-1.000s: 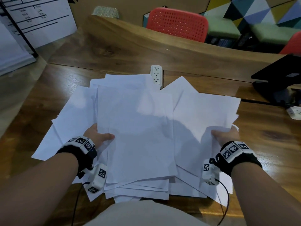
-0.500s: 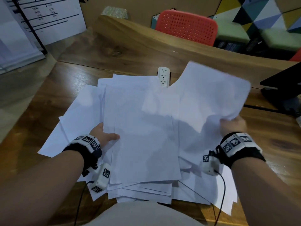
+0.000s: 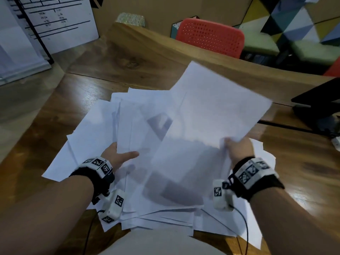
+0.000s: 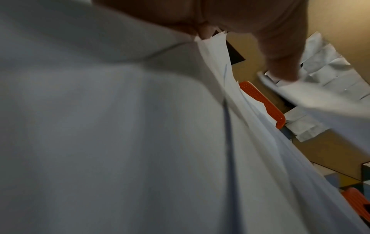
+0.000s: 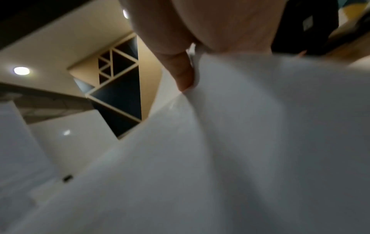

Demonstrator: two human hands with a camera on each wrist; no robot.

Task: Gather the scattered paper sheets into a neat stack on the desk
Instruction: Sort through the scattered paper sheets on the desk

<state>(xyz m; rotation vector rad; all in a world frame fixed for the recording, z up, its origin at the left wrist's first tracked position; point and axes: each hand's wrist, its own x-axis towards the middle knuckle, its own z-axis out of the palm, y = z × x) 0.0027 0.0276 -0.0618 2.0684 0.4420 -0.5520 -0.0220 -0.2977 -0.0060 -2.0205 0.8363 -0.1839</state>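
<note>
At right, right hand (image 3: 238, 150) pinching one lifted sheet (image 3: 211, 115) by its near corner, now raised higher and swung leftward over the pile than half a second ago, covering the power strip seen then. At left, left hand (image 3: 117, 156) gripping the pile's upper sheets (image 3: 139, 129), thumb on top, unmoved. Judged: transfer onto the stack under way. Count: two hands, one sheet aloft; sheets in pile (image 3: 88, 144) on desk (image 3: 303, 172) overlapping, not countable.

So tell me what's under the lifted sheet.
Under the lifted sheet: more loose sheets on the desk, partly showing through it. Anything beneath those is covered.
</note>
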